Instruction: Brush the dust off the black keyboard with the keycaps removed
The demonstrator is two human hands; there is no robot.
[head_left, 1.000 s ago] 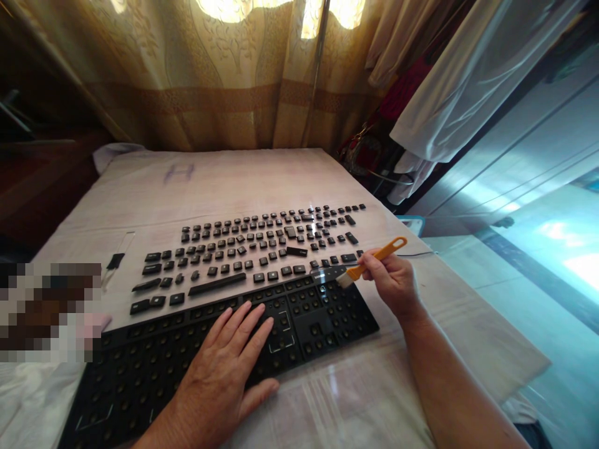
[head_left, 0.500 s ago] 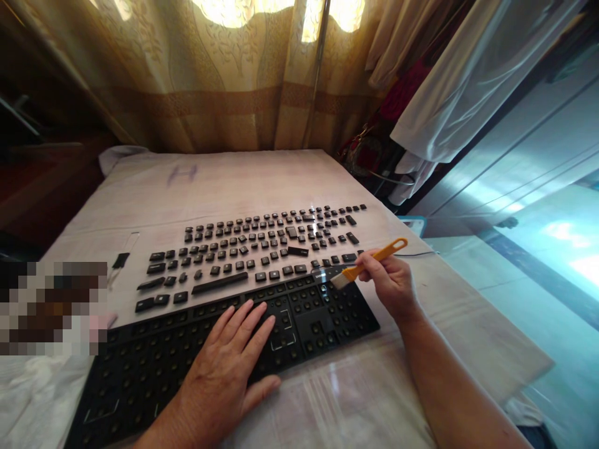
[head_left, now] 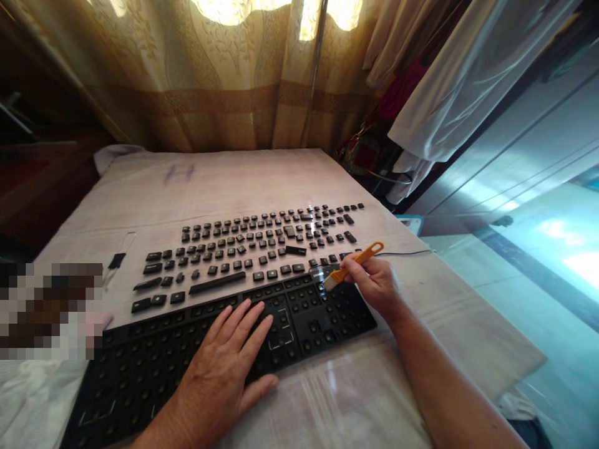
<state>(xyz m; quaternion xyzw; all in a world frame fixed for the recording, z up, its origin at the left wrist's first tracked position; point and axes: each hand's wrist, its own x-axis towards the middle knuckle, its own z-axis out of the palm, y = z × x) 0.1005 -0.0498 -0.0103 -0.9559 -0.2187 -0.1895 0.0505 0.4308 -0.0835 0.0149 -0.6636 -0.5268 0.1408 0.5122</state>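
Observation:
A black keyboard base [head_left: 154, 362] with its keycaps off lies across the near part of the cloth-covered table. My left hand [head_left: 224, 362] rests flat on its middle, fingers spread. My right hand [head_left: 374, 284] pinches a small brush with an orange handle [head_left: 355, 259]; its pale bristles touch the keyboard's far right edge. Several loose black keycaps [head_left: 253, 243] are laid out in rows just beyond the keyboard.
A pale cloth [head_left: 224, 181] covers the table, bare at the far end. Patterned curtains [head_left: 210, 75] hang behind. A small black piece [head_left: 115, 260] lies at the left. The table's right edge drops to a bluish floor [head_left: 538, 262]. A thin cable [head_left: 407, 252] runs off right.
My right hand and the brush have moved left along the keyboard's far edge, and the handle sits lower. My left hand stays flat on the keyboard.

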